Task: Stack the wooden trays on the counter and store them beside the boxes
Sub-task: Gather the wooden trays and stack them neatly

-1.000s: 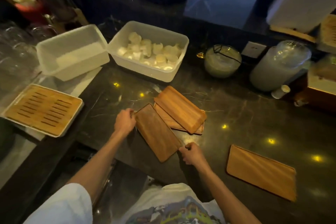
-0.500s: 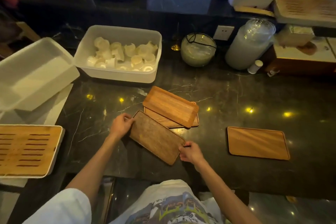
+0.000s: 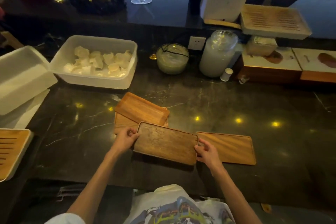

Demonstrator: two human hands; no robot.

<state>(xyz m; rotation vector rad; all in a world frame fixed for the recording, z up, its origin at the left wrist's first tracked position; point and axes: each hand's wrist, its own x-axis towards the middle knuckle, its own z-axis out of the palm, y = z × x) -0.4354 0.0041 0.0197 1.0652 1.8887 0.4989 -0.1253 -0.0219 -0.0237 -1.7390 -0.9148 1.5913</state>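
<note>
Wooden trays, four in number, lie on the dark marbled counter (image 3: 227, 100). One darker tray (image 3: 166, 142) is held at its two short ends: the left hand (image 3: 125, 140) pinches the left end with fingers curled over the rim, and the right hand (image 3: 206, 152) pinches the right end likewise. This held tray overlaps the near corner of a pair of stacked trays (image 3: 141, 110) behind it, the upper of the pair set askew on the lower, and its right end sits just beside, perhaps over, the left edge of a single flat tray (image 3: 229, 148). Two white plastic boxes stand at the counter's far left: one box (image 3: 21, 76) tilted and seemingly bare inside, the other box (image 3: 98, 78) holding pale crumpled pieces whose number cannot be counted. Two slatted bamboo boards appear, one at the left edge (image 3: 11, 148) and one on the raised ledge at upper right (image 3: 272, 22). Two glass jars (image 3: 217, 54) stand by a wall socket (image 3: 196, 42). No writing is legible anywhere; the print on the person's shirt (image 3: 179, 209) cannot be read.
</note>
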